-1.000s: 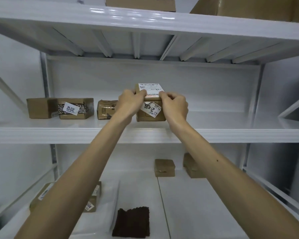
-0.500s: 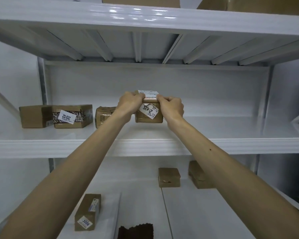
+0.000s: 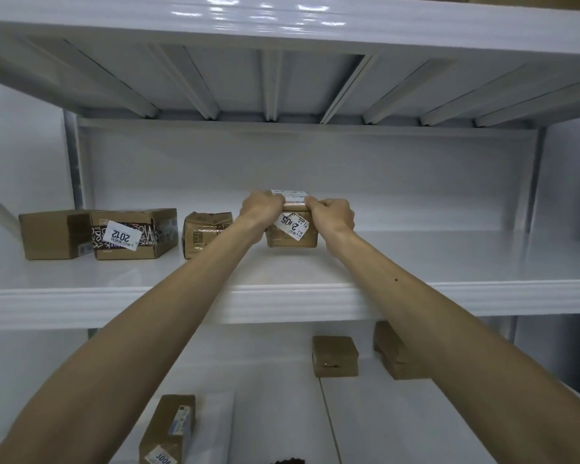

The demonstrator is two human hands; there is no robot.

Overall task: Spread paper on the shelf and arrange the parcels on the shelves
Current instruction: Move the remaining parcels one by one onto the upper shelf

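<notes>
A small brown cardboard parcel (image 3: pixel 292 234) with a white "2105" label rests on the white middle shelf (image 3: pixel 282 296), near its centre. My left hand (image 3: pixel 260 211) grips its upper left corner and my right hand (image 3: pixel 332 216) grips its upper right corner. To its left on the same shelf stand a taped brown parcel (image 3: pixel 205 234), a parcel labelled "2012" (image 3: pixel 131 234) and a plain brown box (image 3: pixel 52 234). My hands hide the parcel's sides.
On the lower shelf lie two brown parcels (image 3: pixel 335 356) (image 3: pixel 394 356) at the back, a parcel labelled "3006" (image 3: pixel 169 430) at the front left, and a dark cloth (image 3: pixel 290 461) at the bottom edge. The upper shelf (image 3: pixel 282 25) overhangs close above. The middle shelf's right half is bare.
The parcel has moved down and deeper onto the middle shelf, with both hands still on it. The camera view has tilted up, so the shelves appear lower in the frame.
</notes>
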